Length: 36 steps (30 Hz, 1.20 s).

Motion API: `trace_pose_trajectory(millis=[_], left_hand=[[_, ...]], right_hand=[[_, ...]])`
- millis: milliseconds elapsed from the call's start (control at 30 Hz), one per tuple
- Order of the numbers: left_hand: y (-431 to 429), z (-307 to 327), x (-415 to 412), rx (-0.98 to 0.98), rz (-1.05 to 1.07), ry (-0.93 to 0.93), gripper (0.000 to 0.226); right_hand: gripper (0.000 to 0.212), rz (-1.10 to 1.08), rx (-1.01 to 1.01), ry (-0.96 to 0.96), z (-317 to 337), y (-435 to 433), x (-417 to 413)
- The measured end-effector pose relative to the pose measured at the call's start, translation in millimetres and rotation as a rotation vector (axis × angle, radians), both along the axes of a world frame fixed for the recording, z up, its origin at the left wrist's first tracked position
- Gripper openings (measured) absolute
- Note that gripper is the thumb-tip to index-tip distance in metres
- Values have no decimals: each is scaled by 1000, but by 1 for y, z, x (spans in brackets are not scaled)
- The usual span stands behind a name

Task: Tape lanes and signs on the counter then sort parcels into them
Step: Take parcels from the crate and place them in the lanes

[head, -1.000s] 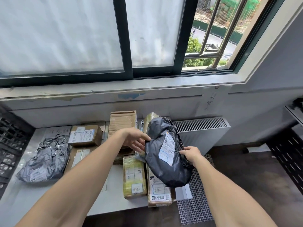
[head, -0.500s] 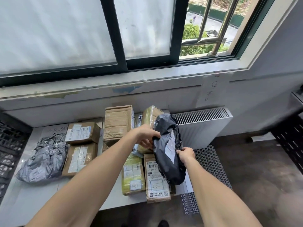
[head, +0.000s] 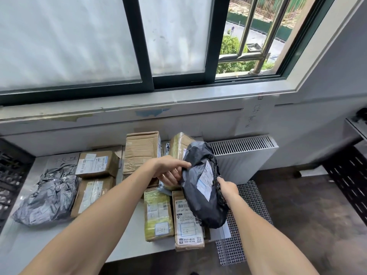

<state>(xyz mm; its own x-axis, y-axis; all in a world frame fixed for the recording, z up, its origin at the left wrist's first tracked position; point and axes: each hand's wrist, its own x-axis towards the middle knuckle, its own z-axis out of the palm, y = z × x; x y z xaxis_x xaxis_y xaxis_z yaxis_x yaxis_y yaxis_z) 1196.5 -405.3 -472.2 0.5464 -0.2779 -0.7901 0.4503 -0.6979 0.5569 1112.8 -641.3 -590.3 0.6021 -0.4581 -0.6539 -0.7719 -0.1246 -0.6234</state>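
We look down from a head-worn camera at two bare forearms reaching over a pale counter (head: 25, 241) under a window (head: 139, 46). Between the hands a black plastic parcel (head: 200, 197) is held up on end, in the air above the near right end of the counter, its white label (head: 205, 181) facing us. The left hand (head: 169, 171) meets the parcel's left edge: its grip is clamped on the parcel, thumb on the front and fingers going behind. The right hand (head: 228, 188) has its grip closed on the right edge, thumb in front, fingers hidden behind the plastic.

At the left of the counter a crumpled grey plastic bag (head: 49, 197) lies flat. Just right of it, two small labelled cardboard boxes (head: 97, 163) sit one behind the other. In the middle, far side, a tall brown box (head: 142, 151) stands by the wall, with a tape-wrapped box (head: 178, 144) to its right, partly hidden by the black parcel. Near us, below the hands, a yellowish taped packet (head: 157, 215) and a brown box with a barcode (head: 187, 229) lie side by side, touching. A sheet of paper with handwriting (head: 63, 159) lies at the far left of the counter; another handwritten sheet (head: 252, 116) is on the wall to the right, above a white radiator (head: 242, 155).
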Motion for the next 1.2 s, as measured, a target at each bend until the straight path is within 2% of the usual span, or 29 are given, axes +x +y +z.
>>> trace_pose_trajectory(millis=[167,267,367,467,500,567,667,800,900,1033,1200], left_hand=[[-8,0,-6,-112,29,-71,25],[-10,9,0,-193,79,-138,20],[-2,21,18,-184,225,-293,15],[10,26,42,-100,437,-491,14],[15,26,50,-36,489,-581,21],[23,27,64,76,533,-695,49],[30,22,74,200,418,-729,72],[25,2,76,455,120,-756,58],[22,-3,76,559,23,-742,54],[25,-4,83,531,35,-705,59],[30,-3,84,344,190,-719,60]], right_hand=[[50,-3,20,3,-2,4,-3],[36,-82,-25,-100,6,3,-2],[24,-182,19,-243,25,1,17],[28,-164,75,-390,54,6,56],[31,-155,106,-444,64,10,70],[39,-125,192,-521,78,20,98],[50,-15,239,-502,80,33,124],[54,168,109,-379,63,42,135],[48,317,-25,-325,52,43,136],[49,390,-34,-292,50,46,140],[44,334,-147,-342,57,43,139]])
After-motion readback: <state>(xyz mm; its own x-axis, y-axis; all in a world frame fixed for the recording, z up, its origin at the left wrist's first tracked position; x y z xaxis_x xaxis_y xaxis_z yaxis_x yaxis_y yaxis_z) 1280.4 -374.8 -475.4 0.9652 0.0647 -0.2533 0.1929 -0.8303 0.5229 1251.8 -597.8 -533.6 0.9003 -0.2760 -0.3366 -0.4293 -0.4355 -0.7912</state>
